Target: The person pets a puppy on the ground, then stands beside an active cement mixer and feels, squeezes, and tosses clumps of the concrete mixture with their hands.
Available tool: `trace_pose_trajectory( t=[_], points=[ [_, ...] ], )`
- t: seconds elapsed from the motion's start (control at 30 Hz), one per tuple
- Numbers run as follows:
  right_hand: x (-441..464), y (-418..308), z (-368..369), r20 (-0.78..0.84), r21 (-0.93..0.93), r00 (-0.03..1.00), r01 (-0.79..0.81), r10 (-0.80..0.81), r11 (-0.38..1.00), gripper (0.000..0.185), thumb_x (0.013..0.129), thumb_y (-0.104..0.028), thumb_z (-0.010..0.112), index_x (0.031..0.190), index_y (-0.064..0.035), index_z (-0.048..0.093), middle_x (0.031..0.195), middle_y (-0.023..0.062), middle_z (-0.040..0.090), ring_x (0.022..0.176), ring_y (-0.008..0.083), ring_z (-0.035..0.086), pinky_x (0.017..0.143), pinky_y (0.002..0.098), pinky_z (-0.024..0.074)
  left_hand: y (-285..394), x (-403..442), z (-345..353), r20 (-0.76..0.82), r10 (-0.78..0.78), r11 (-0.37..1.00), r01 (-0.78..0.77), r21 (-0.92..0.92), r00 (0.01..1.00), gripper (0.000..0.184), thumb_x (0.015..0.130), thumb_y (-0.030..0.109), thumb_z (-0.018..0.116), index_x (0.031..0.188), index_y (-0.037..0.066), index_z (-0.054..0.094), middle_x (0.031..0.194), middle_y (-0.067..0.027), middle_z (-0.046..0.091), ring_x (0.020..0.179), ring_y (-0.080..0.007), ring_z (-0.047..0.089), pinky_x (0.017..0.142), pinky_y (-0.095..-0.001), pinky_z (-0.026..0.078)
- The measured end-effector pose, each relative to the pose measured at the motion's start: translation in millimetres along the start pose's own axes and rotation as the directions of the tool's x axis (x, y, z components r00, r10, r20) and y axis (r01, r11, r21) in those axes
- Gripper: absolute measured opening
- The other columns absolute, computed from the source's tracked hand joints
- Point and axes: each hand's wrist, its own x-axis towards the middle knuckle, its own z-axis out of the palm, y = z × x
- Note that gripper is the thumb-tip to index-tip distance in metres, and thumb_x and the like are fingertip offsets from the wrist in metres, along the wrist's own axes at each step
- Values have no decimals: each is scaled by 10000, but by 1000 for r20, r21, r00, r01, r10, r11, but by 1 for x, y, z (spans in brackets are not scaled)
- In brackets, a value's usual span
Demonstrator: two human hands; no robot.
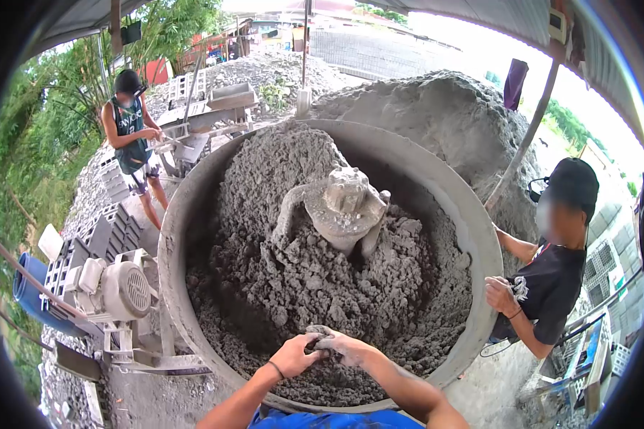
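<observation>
Brings left hand and right hand together just ahead of a blue shirt, fingers curled and meeting at the tips; shows a dark band at the left wrist and grey grime on the right hand; not possible to tell whether pinching a lump between the fingers or merely touching, nor to call either hand released or clenched.

Directly below and beyond both hands, inside the round pan mixer, to find damp, clumpy concrete mix; nearest beneath the fingertips, with no single clear long axis, but heaped away from the hands and up towards the far left; about equally near to either hand at the close edge.

Straight ahead of the hands, well apart, to see a caked central hub, with a mixing arm reaching out to its left and down into the mix; slightly nearer to the right hand than to the left.

Off to the left of the left hand, outside the pan, to note a motor and, past it, a blue barrel; off to the right of the right hand, a co-worker's hand at the rim; farthest ahead, a grey heap and, to the far left, another person.
</observation>
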Motion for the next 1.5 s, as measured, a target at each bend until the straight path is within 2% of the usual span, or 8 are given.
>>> trace_pose_trajectory(
  t=[0.17, 0.27, 0.53, 0.73, 0.77, 0.83, 1.07, 1.5],
  points=[
    [-5, 9, -15, -140, -384, 987, 20, -80, 923, 628, 832, -110, 585, 1422, -68, 376, 936, 37, 616, 811, 133, 578, 714, 260, 459, 4, -8, -25, 97, -250, 966, 255, -36, 963, 380, 806, 188, 698, 1137, 17, 624, 1019, -218, 675, 970, -321, 656, 856, -388, 510],
    [27, 57, -81, -284, -958, 838, -269, -465, 101, 549, 836, -228, 619, 1340, -48, 494, 844, 132, 667, 747, 209, 656, 651, 359, 509, -29, -13, -22, -125, -24, 925, 70, 374, 992, 343, 775, 138, 680, 1097, 27, 639, 936, -227, 675, 868, -353, 658, 785, -432, 517],
    [-25, -11, -18, -109, -320, 990, 47, -86, 946, 538, 829, -183, 596, 1317, -15, 446, 888, 48, 552, 711, 135, 531, 622, 282, 446, -8, -13, -7, -241, -158, 929, 227, 292, 957, 387, 799, 259, 704, 1116, 47, 632, 840, -140, 703, 833, -314, 670, 924, -459, 416],
    [-19, -20, 19, -85, -788, 936, 146, -340, 598, 520, 794, -209, 703, 1240, 15, 556, 1084, 126, 662, 965, 182, 616, 841, 322, 482, 11, -6, -13, -309, -180, 856, 304, 419, 934, 386, 857, 278, 660, 1160, 47, 600, 848, -95, 708, 829, -307, 656, 1000, -536, 338],
    [-23, -27, 30, -82, -788, 938, 147, -338, 598, 520, 794, -209, 703, 1240, 15, 556, 1084, 126, 662, 965, 182, 616, 841, 322, 482, -4, -1, -14, -318, -290, 954, 298, -25, 903, 370, 885, 282, 633, 1160, 38, 598, 839, -85, 705, 828, -303, 655, 925, -532, 402],
    [-35, -42, 51, -154, -753, 950, 63, -270, 655, 407, 780, -176, 704, 1138, 2, 630, 943, 129, 698, 857, 208, 652, 790, 334, 503, -32, 7, -6, -167, -514, 614, 225, -757, 841, 290, 957, 269, 531, 1065, 14, 617, 821, -53, 681, 823, -260, 650, 723, -450, 529],
    [-22, -30, 86, 85, -878, 887, 282, -453, 386, 345, 806, -57, 628, 1150, -42, 645, 1025, 167, 696, 940, 235, 682, 836, 354, 507, -105, -7, 0, 205, -401, -420, 20, -907, 893, 292, 986, 282, 439, 949, 43, 601, 950, -125, 664, 901, -299, 636, 854, -465, 515],
    [78, -32, -64, -55, -978, 766, 88, -640, 190, 412, 723, -111, 702, 1104, 39, 654, 1036, 184, 691, 970, 311, 652, 869, 369, 483, -2, -98, -124, 68, -540, -194, -45, -980, 839, 259, 867, 4, 608, 1090, 49, 484, 893, -75, 593, 789, -190, 632, 691, -339, 575]
  ],
)
